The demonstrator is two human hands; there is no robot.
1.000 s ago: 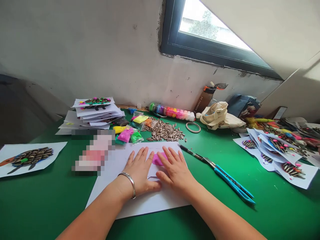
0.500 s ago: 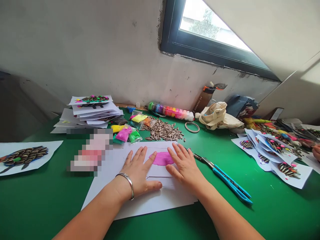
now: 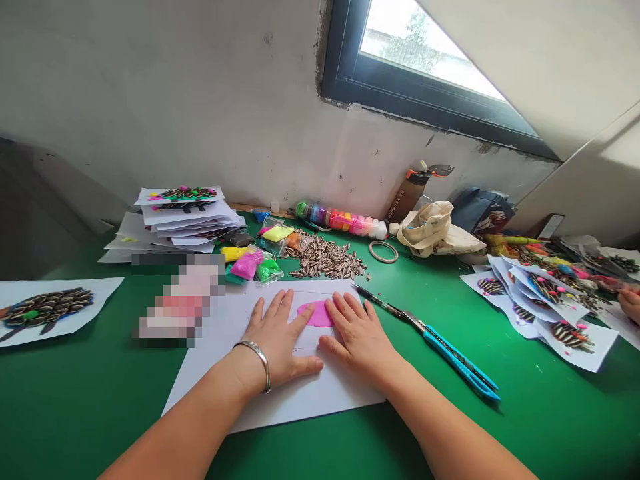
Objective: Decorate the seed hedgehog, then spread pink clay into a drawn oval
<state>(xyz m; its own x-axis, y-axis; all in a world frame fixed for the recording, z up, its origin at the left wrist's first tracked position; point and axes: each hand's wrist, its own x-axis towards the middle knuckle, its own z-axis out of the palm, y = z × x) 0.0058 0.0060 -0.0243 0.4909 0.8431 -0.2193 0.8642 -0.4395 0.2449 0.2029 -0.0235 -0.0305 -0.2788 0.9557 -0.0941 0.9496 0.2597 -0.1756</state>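
White paper [image 3: 300, 407] lies on the green table, with a flat pink clay patch [image 3: 317, 314] near its upper middle. My left hand [image 3: 280, 337], with a silver bangle at the wrist, rests palm down with fingers spread at the patch's left side. On the other side, my right hand [image 3: 357, 330] lies flat, its fingertips over the patch's right edge. Neither hand holds anything. Right of the paper are a black pen [image 3: 375, 299] and blue-handled tweezers [image 3: 460, 363].
Sunflower seeds [image 3: 327, 259], clay packets [image 3: 247, 264] and a tape ring [image 3: 383, 251] lie behind the paper. Stacked papers [image 3: 187, 217] stand back left. Seed pictures [image 3: 545, 307] lie at right, near another person's hand [image 3: 630, 300]. A bottle [image 3: 407, 197] leans on the wall.
My right hand has shifted slightly left, covering more of the pink patch's right side. My left hand stays nearly in place. The camera view has moved slightly.
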